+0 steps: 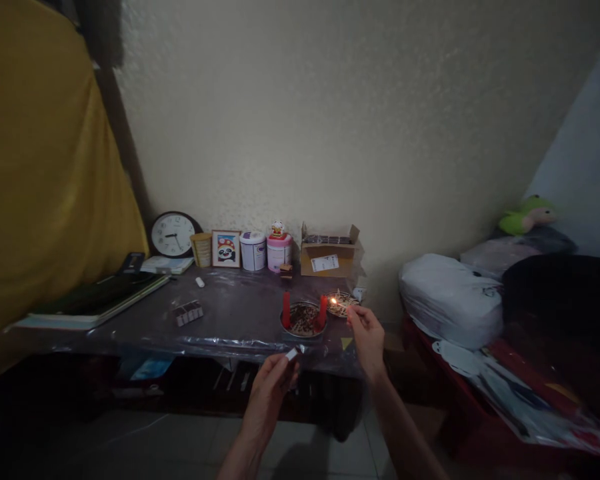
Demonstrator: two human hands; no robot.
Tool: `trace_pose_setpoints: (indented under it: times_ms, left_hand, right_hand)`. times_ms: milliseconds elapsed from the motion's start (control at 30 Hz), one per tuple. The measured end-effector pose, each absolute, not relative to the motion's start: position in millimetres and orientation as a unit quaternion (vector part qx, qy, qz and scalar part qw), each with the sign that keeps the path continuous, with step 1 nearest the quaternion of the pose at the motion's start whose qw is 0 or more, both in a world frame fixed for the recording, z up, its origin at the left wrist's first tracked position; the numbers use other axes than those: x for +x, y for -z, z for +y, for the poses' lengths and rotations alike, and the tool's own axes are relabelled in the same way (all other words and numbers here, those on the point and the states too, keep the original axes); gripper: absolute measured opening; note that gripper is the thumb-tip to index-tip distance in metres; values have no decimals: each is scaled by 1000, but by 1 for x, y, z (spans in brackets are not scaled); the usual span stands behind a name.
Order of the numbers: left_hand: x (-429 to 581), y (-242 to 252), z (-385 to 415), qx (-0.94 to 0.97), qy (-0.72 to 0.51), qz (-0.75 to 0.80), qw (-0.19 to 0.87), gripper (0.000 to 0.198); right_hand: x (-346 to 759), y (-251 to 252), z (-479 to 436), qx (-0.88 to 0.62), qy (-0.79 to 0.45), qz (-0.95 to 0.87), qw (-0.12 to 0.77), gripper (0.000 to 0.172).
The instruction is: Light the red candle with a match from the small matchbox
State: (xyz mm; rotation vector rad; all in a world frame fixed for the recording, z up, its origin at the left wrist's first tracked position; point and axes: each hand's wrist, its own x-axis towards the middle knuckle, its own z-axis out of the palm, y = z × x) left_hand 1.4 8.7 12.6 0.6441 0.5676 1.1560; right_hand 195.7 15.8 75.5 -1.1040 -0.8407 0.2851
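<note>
A round clock, a yellow cup, a framed panda picture, a white tub and a pink-lidded tub topped by a figurine stand along the wall. Yellow cloth hangs at left; a white bag and green toy sit at right.

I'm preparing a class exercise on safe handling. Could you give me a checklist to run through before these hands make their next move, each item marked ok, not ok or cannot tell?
1. Match alight in the right hand: ok, a flame shows at its tip.
2. Small box gripped in the left hand, away from the flame: ok.
3. Both red candles standing in the round tin: ok.
4. Candles unlit: ok, no flame shows on either.
5. Flame clear of the pale sticks: cannot tell; they overlap in this view.
6. Table free of burnable things: not ok, a cardboard box stands at the back.
</note>
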Motion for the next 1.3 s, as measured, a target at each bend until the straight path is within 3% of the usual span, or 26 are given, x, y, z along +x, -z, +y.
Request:
trace_pose_setpoints:
  times_ms: [900, 1300]
  left_hand:
    - [1, -18, 8, 293, -525, 273, 751, 28]
    - [1, -17, 6, 297, -520, 253, 760, 20]
  right_hand:
    - [191, -71, 52, -509, -106, -402, 754, 23]
    - [192, -68, 57, -504, -121, -407, 752, 22]
